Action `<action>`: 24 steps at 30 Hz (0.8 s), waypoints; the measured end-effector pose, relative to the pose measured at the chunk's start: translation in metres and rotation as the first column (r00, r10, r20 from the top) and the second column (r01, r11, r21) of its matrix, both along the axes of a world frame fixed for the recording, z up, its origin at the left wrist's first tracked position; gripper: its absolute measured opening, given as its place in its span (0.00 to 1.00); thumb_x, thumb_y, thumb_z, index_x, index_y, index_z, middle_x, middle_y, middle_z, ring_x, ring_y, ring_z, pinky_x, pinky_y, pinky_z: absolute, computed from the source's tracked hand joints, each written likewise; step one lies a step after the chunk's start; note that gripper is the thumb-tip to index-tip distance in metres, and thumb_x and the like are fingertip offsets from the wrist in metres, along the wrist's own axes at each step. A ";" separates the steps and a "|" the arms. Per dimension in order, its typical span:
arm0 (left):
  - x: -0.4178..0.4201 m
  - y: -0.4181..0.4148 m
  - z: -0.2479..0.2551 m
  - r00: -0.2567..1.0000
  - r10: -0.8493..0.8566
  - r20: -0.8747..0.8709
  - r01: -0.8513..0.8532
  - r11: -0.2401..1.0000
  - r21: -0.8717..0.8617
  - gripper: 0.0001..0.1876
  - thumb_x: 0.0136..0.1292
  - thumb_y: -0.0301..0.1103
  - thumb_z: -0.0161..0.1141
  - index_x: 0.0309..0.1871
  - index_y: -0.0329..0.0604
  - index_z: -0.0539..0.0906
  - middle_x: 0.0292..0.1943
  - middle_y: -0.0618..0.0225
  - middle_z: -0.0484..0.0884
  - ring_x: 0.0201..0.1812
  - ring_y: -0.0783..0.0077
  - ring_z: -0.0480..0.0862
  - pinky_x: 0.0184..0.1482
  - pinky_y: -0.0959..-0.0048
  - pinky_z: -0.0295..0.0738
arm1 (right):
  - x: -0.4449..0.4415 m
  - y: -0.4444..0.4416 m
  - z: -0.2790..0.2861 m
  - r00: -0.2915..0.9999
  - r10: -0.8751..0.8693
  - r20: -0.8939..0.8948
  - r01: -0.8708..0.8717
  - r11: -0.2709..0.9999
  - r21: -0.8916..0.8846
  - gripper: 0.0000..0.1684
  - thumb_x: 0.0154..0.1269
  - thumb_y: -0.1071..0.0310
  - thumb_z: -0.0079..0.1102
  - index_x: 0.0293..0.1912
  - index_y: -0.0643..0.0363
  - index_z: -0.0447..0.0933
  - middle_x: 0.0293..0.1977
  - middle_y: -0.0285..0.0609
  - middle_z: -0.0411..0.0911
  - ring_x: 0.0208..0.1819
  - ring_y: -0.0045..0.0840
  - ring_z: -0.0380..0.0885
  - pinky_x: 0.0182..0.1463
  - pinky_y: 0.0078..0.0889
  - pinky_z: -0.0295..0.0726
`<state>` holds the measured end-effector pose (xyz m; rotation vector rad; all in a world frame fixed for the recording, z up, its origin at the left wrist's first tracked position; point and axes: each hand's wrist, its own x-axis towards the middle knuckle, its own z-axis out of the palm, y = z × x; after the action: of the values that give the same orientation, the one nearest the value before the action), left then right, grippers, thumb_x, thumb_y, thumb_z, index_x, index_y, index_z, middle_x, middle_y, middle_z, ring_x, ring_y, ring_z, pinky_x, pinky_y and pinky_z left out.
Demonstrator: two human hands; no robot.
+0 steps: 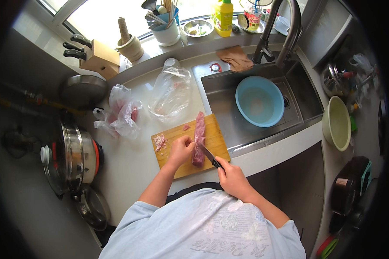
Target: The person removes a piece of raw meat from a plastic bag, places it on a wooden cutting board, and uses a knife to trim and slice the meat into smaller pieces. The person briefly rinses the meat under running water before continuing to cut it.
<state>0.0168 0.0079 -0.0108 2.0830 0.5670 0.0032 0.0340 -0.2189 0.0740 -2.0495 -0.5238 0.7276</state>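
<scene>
A long strip of raw meat [199, 129] lies lengthwise on a wooden cutting board [214, 129]. My right hand [232, 178] grips the black handle of a kitchen knife [209, 154], whose blade tip touches the meat near its middle. From the other side, my left hand [182, 150] pinches at the meat's edge, with thumb and fingertips together; what exactly lies between them is too small to make out. A small pile of pale trimmings [159, 141] sits at the board's left, and a little meat scrap [186, 127] lies near its far edge.
Beyond the board are a clear plastic bag [170, 94] and a bag with meat [124, 110]. The sink [220, 97] at right holds a blue basin [260, 124] of water. A knife block [100, 58] stands far left, a steamer pot [74, 158] nearer left.
</scene>
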 end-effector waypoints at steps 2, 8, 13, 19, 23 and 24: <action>-0.001 0.003 -0.002 1.000 -0.004 0.002 0.004 0.998 -0.070 0.12 0.58 0.33 0.64 0.28 0.32 0.79 0.19 0.69 0.75 0.23 0.81 0.71 0.26 0.75 0.66 | -0.001 -0.002 -0.005 0.999 -0.035 0.039 0.038 0.997 -0.063 0.21 0.68 0.71 0.49 0.59 0.63 0.70 0.36 0.63 0.79 0.39 0.54 0.79 0.43 0.50 0.77; -0.003 0.005 -0.008 0.999 0.012 -0.040 -0.018 0.991 -0.129 0.10 0.61 0.32 0.62 0.28 0.34 0.77 0.19 0.73 0.73 0.23 0.83 0.69 0.26 0.76 0.64 | -0.014 -0.001 0.002 0.996 -0.091 -0.014 0.092 0.995 0.044 0.20 0.67 0.73 0.51 0.58 0.64 0.71 0.33 0.61 0.79 0.34 0.51 0.80 0.39 0.46 0.77; -0.003 0.004 -0.004 1.000 -0.021 0.007 0.022 0.996 -0.087 0.10 0.62 0.33 0.62 0.29 0.35 0.78 0.19 0.75 0.73 0.23 0.85 0.68 0.25 0.78 0.62 | -0.027 0.012 -0.012 0.987 -0.109 0.116 0.112 0.994 -0.015 0.20 0.68 0.72 0.51 0.59 0.62 0.70 0.35 0.60 0.80 0.35 0.53 0.80 0.40 0.47 0.78; -0.006 0.011 -0.021 1.000 -0.017 0.004 0.018 0.974 -0.227 0.11 0.63 0.33 0.61 0.29 0.35 0.78 0.19 0.72 0.74 0.22 0.83 0.70 0.25 0.76 0.64 | -0.039 0.014 -0.009 0.972 -0.194 0.132 0.199 0.980 -0.027 0.21 0.68 0.72 0.50 0.60 0.62 0.69 0.41 0.61 0.79 0.42 0.54 0.79 0.46 0.49 0.78; -0.006 0.011 -0.029 0.999 -0.025 0.037 0.034 0.963 -0.268 0.10 0.64 0.31 0.61 0.30 0.34 0.78 0.19 0.71 0.74 0.22 0.81 0.71 0.25 0.74 0.66 | -0.054 0.028 -0.009 0.972 -0.221 0.082 0.222 0.975 -0.005 0.22 0.68 0.72 0.50 0.60 0.61 0.69 0.41 0.61 0.79 0.42 0.54 0.79 0.46 0.49 0.78; -0.007 0.011 -0.029 0.999 -0.021 0.035 0.031 0.953 -0.301 0.09 0.65 0.32 0.60 0.30 0.36 0.78 0.20 0.74 0.74 0.23 0.83 0.71 0.25 0.77 0.65 | -0.057 0.031 -0.012 0.970 -0.224 0.094 0.227 0.974 -0.020 0.22 0.67 0.72 0.50 0.60 0.61 0.69 0.41 0.61 0.79 0.42 0.54 0.79 0.45 0.49 0.78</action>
<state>0.0097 0.0184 -0.0402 1.7892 0.4880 -0.0618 -0.0231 -0.1878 0.0618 -2.1358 -0.3243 0.5108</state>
